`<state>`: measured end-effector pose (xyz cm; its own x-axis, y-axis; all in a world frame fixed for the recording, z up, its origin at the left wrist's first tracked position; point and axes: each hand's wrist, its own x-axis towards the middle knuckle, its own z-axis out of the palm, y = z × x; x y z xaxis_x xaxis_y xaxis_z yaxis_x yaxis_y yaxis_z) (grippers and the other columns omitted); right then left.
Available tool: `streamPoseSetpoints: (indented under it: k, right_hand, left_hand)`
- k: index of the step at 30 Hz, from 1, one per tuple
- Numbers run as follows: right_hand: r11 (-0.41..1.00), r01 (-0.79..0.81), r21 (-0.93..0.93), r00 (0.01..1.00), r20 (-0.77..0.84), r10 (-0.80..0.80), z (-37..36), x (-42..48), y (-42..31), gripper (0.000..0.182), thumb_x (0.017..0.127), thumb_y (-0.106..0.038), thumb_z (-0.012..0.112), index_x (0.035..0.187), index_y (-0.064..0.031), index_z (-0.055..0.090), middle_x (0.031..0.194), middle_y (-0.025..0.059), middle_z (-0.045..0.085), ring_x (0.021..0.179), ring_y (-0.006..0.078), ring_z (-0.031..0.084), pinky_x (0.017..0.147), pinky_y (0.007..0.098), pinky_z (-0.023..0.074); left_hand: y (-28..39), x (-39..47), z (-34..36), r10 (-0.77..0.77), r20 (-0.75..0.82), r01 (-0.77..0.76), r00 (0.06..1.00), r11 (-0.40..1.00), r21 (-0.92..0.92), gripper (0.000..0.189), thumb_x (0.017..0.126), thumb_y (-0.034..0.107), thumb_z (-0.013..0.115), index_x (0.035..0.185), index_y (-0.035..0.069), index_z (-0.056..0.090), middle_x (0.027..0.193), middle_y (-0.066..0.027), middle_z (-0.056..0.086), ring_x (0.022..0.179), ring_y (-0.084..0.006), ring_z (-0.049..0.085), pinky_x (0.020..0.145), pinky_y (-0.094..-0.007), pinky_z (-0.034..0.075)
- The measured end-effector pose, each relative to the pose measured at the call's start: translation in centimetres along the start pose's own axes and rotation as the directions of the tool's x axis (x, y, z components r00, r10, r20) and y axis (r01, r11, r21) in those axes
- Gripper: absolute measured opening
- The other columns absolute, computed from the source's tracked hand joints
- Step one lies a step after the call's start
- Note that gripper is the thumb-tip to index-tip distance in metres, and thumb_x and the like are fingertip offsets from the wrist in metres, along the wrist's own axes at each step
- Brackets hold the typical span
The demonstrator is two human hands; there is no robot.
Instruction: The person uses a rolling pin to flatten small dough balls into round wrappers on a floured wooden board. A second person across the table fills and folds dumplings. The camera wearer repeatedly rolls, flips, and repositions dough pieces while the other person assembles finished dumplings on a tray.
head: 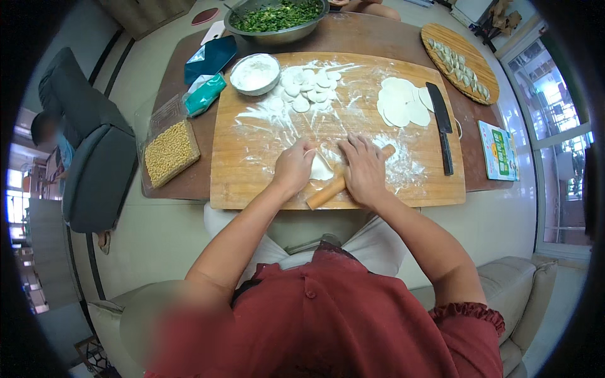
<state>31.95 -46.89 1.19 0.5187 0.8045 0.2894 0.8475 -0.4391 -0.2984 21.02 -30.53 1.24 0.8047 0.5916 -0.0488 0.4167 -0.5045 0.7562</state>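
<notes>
My left hand [294, 165] pinches the edge of a thin dough wrapper [321, 168] on the floured wooden board [250, 184]. Under the palm of my right hand [363, 165] lies a short wooden rolling pin [326, 193], slanting beside the wrapper; the fingers are spread over it. Beyond my left hand are several small flattened dough pieces [302, 88] in flour. A pile of rolled wrappers [399, 104] rests at the board's right side. Next to it lies a cleaver-like knife [442, 113] with a black handle.
At the board's back left corner stands a bowl of flour [255, 73]. Behind it is a metal bowl of chopped greens [279, 19]. A teal packet [204, 97] and a box of yellow beans [171, 153] lie left; a round tray of dumplings [484, 71] and a booklet [498, 151] lie right. Another person sits across.
</notes>
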Motion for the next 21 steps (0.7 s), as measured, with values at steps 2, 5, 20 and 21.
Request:
streamPoseSetpoints:
  k: [2,5,20,21]
  right_hand:
    - [0.999,0.008,0.037,1.000,-0.013,-0.007,-0.2,-1.2,0.5,0.054,0.079,-0.008,0.056,0.132,-0.0083,0.051,0.138,0.0178,0.050,0.132,0.0377,0.042,0.110,0.0501,0.0269]
    - [0.999,-0.033,0.023,0.999,-0.019,0.033,0.7,2.5,-0.4,0.050,0.082,-0.009,0.050,0.132,-0.0071,0.051,0.141,0.0174,0.048,0.135,0.0345,0.040,0.109,0.0494,0.0278]
    - [1.000,0.009,-0.019,1.000,-0.013,-0.009,1.1,2.4,-0.4,0.058,0.081,-0.014,0.055,0.138,-0.0084,0.046,0.140,0.0162,0.049,0.135,0.0338,0.041,0.107,0.0499,0.0307]
    - [1.000,0.010,-0.002,0.999,-0.041,-0.010,1.2,4.4,-0.7,0.059,0.081,-0.015,0.055,0.139,-0.0077,0.044,0.139,0.0162,0.049,0.134,0.0335,0.042,0.106,0.0501,0.0318]
  left_hand:
    - [0.0,-0.9,0.0,-0.050,0.067,0.052,0.996,0.998,-0.032,0.017,0.094,0.014,0.057,0.105,0.001,0.056,0.092,-0.0167,0.067,0.087,-0.0321,0.066,0.077,-0.0392,0.050]
    - [1.8,-1.3,0.1,0.037,0.068,-0.040,0.997,0.998,0.053,0.019,0.092,0.014,0.058,0.107,0.002,0.061,0.092,-0.0176,0.069,0.087,-0.0342,0.067,0.077,-0.0416,0.051]
    - [-0.2,-0.3,-0.7,0.046,0.144,-0.034,0.988,0.996,-0.083,0.029,0.093,0.024,0.058,0.112,0.003,0.062,0.105,-0.0218,0.068,0.100,-0.0385,0.064,0.087,-0.0457,0.049]
    - [0.0,0.2,-0.8,0.084,0.168,-0.097,0.982,0.993,0.070,0.031,0.092,0.022,0.059,0.117,0.006,0.066,0.105,-0.0192,0.070,0.096,-0.0342,0.067,0.086,-0.0418,0.050]
